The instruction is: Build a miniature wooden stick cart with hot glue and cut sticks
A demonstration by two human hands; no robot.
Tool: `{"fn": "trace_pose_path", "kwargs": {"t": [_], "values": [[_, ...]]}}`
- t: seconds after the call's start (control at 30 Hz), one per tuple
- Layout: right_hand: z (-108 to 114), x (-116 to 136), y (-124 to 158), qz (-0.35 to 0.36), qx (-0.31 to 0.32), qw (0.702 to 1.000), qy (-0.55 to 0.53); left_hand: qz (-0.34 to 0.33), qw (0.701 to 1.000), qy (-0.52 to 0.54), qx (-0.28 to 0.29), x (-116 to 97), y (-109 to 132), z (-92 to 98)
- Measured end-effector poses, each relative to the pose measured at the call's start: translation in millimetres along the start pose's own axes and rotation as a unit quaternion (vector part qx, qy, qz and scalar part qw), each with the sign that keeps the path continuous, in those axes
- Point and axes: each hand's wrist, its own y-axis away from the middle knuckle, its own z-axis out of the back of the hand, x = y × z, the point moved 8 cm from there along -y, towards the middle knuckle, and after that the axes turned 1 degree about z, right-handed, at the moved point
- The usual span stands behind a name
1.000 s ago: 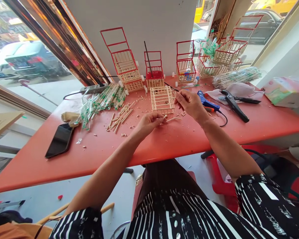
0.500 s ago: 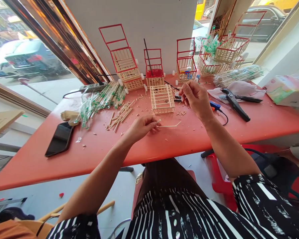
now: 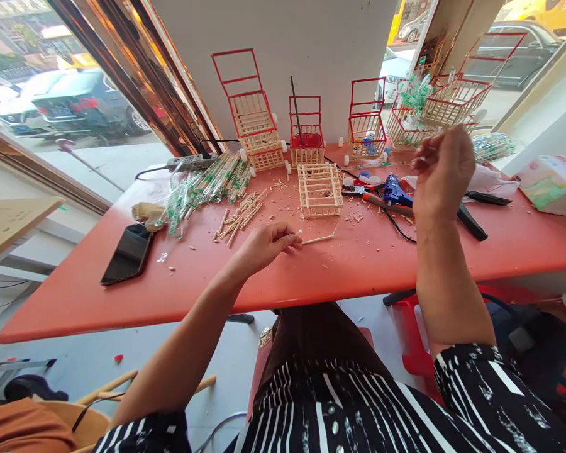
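My left hand, low over the front of the red table, pinches a thin wooden stick. A shorter stick joins its right end at an angle. A small pale piece shows at my fingertips. My right hand is raised over the right side of the table, its fingers bent and partly smeared, so whether anything is in them is unclear. Behind the left hand stands a small basket-like stick frame. A blue glue gun rests to the left of my right forearm, close to pliers.
Loose cut sticks and wood bits lie left of the frame, before wrapped sticks. A phone is at the left. Miniature stick carts line the back. Black-handled cutters and a tissue pack are at the right.
My right hand has moved right and up, away from the middle, uncovering the glue gun and pliers. My left hand keeps the joined stick in nearly the same place. The view has shifted slightly left.
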Motion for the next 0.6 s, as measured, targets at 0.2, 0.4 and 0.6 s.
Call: {"fn": "trace_pose_path", "kwargs": {"t": [0.2,0.4,0.6], "values": [[91.7,16.6,-21.0,-0.01,-0.265,0.953,-0.144,0.003,1.0,0.003,0.009,5.5,-3.2,-0.5],[66.4,16.7,-23.0,0.062,-0.171,0.963,-0.199,0.01,1.0,0.002,-0.019,-1.0,-2.2,1.3],[-72.5,29.5,60.3,0.064,0.205,0.977,0.0,-0.037,0.986,0.125,-0.101,-20.8,-12.8,10.6]]}}
